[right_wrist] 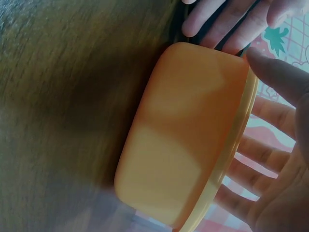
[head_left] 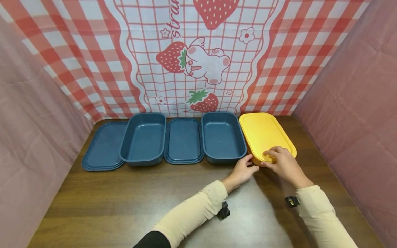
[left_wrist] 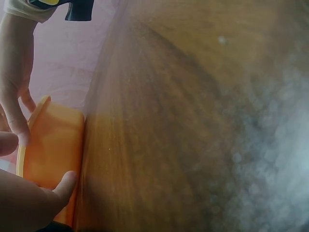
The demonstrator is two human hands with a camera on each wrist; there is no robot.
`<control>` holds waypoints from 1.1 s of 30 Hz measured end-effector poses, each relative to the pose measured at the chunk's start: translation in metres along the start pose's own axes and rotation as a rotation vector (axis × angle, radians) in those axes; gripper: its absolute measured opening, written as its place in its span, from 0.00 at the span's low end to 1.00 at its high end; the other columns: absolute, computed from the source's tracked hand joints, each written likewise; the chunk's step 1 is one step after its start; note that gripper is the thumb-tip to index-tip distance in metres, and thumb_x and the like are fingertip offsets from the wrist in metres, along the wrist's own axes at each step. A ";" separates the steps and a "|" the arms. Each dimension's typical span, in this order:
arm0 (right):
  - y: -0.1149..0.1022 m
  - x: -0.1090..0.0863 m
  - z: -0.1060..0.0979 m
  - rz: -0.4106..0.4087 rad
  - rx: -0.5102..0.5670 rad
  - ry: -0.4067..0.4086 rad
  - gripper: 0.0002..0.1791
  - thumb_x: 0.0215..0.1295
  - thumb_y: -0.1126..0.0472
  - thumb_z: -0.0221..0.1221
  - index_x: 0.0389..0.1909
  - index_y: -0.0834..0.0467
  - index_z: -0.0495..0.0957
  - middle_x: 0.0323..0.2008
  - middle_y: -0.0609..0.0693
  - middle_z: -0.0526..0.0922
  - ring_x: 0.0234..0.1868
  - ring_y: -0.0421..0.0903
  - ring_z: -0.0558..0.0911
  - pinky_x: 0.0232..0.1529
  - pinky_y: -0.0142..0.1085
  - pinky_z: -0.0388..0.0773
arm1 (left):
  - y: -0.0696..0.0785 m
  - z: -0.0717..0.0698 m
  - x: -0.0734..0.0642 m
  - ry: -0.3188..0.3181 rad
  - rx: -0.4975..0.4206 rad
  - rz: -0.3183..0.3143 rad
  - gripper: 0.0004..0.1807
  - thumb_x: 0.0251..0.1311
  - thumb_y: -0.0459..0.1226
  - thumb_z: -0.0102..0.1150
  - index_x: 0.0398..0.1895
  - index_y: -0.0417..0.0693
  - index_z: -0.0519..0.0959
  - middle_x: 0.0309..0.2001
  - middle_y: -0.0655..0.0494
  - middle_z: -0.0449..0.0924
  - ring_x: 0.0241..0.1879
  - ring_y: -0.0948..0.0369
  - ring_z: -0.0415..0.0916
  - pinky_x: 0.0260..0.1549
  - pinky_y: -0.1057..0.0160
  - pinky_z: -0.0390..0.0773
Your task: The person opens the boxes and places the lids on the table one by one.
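At the right of the row in the head view stands a yellow rectangular food container (head_left: 252,159) with its yellow lid (head_left: 263,132) on top; in the wrist views it looks orange. The right hand (head_left: 286,167) rests on the lid's front part, fingers spread over the top and thumb at the front rim. In the right wrist view, the right fingers (right_wrist: 270,154) lie fairly straight against the lid. At the container's front left corner is the left hand (head_left: 242,172), its fingers against the side. The left thumb (left_wrist: 66,186) seems to touch the wall.
Left of the yellow container stand a blue container (head_left: 223,137) and another blue container (head_left: 144,137), both without lids. A blue lid (head_left: 184,141) lies between them, a second blue lid (head_left: 103,146) at the far left. A checked curtain (head_left: 198,62) hangs behind the wooden table (head_left: 124,203).
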State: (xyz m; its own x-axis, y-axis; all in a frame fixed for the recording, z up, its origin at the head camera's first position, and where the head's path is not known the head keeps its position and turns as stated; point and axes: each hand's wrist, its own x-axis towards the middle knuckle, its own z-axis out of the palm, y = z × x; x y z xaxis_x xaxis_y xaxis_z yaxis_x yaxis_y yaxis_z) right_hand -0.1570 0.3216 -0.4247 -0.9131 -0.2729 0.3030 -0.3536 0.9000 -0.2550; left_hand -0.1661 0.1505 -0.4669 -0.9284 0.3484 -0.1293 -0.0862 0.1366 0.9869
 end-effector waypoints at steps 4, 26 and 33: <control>-0.001 0.000 0.002 -0.047 -0.030 0.027 0.20 0.47 0.60 0.74 0.42 0.63 0.84 0.38 0.61 0.80 0.40 0.60 0.77 0.40 0.54 0.74 | -0.001 0.000 0.001 0.000 -0.001 0.009 0.31 0.61 0.33 0.60 0.69 0.39 0.66 0.67 0.44 0.70 0.64 0.50 0.72 0.57 0.60 0.77; -0.010 -0.003 0.003 -0.134 -0.147 0.110 0.15 0.45 0.64 0.74 0.36 0.61 0.87 0.33 0.57 0.82 0.34 0.57 0.78 0.31 0.50 0.76 | -0.001 0.001 0.004 0.023 0.010 -0.011 0.29 0.62 0.33 0.59 0.68 0.38 0.68 0.66 0.44 0.71 0.62 0.51 0.74 0.56 0.61 0.78; -0.012 -0.003 0.002 -0.130 -0.165 0.120 0.14 0.45 0.63 0.74 0.36 0.60 0.87 0.32 0.56 0.82 0.34 0.57 0.78 0.29 0.50 0.76 | 0.000 0.003 0.003 0.043 -0.016 -0.018 0.28 0.62 0.32 0.59 0.66 0.36 0.69 0.61 0.42 0.77 0.56 0.53 0.79 0.52 0.63 0.80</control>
State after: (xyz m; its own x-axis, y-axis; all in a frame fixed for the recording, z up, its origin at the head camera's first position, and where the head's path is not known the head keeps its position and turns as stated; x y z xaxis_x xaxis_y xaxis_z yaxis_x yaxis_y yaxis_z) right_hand -0.1499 0.3109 -0.4244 -0.8281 -0.3564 0.4327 -0.4194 0.9061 -0.0563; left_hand -0.1678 0.1542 -0.4673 -0.9412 0.3061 -0.1434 -0.1088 0.1272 0.9859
